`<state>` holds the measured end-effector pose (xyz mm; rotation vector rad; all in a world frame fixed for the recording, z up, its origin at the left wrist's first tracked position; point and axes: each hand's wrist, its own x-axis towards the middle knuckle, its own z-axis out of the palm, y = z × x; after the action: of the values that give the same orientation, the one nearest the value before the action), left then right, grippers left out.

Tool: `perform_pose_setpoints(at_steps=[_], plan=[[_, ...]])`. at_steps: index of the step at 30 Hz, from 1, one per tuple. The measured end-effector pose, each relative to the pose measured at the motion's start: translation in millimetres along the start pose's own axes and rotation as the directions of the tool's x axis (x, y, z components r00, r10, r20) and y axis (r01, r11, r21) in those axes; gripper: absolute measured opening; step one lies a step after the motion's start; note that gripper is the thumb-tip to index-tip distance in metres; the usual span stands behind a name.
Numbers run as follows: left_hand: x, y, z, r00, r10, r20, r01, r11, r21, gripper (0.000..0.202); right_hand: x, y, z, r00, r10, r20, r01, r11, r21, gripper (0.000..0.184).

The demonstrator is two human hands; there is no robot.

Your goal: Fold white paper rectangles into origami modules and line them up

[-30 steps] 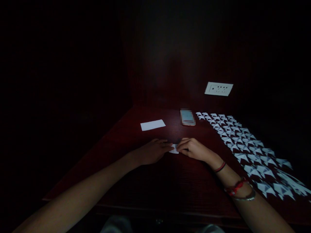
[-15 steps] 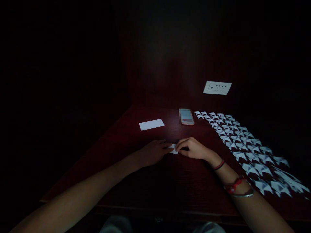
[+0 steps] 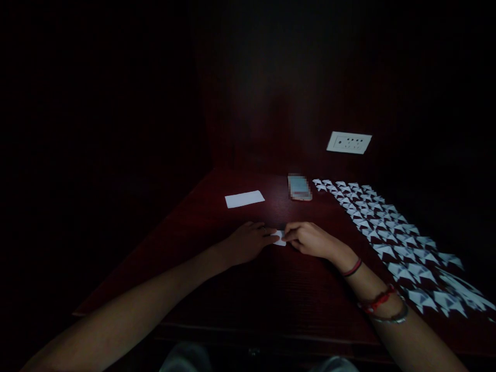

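Observation:
A small white piece of paper [image 3: 278,238] lies on the dark red table [image 3: 271,289] between my two hands. My left hand [image 3: 248,242] rests palm down with its fingertips pressed on the paper's left edge. Fingers together, my right hand [image 3: 308,239] pinches the paper's right edge. Red and dark bands circle my right wrist. Most of the paper is hidden under my fingers.
A white paper strip [image 3: 244,199] lies further back on the left. A phone [image 3: 299,187] sits behind my hands. Several folded white paper pieces [image 3: 391,232] lie in rows along the right side. A white wall socket [image 3: 349,142] is on the back panel.
My hands stay on the small paper; the right fingers have shifted slightly on its edge. The view has wobbled a little.

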<state>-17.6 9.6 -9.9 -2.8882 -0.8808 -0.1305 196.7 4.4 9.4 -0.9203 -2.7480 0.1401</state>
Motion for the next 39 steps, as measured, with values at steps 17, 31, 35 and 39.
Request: perform_pose_setpoints(at_steps=[17, 31, 35, 39], plan=[[-1, -10, -0.8, 0.999, 0.031, 0.018, -0.03, 0.998, -0.062, 0.051, 0, -2, -2, 1.0, 0.006, 0.009, -0.006, 1.0, -0.011, 0.031], [0, -14, -1.0, 0.997, 0.075, -0.024, -0.078, 0.99, -0.115, 0.051, -6, 6, -10, 0.991, 0.109, -0.073, -0.107, 0.994, 0.027, 0.027], [1, -13, -5.4, 0.992, 0.108, -0.061, -0.114, 0.989, -0.096, 0.047, -3, 10, -5, 0.995, 0.081, -0.058, -0.075, 0.993, 0.095, 0.026], [0, -11, -8.2, 0.987, 0.154, -0.042, -0.158, 0.98, -0.118, 0.056, -1, 14, 0, 0.998, 0.041, -0.052, -0.031, 0.986, 0.164, 0.022]])
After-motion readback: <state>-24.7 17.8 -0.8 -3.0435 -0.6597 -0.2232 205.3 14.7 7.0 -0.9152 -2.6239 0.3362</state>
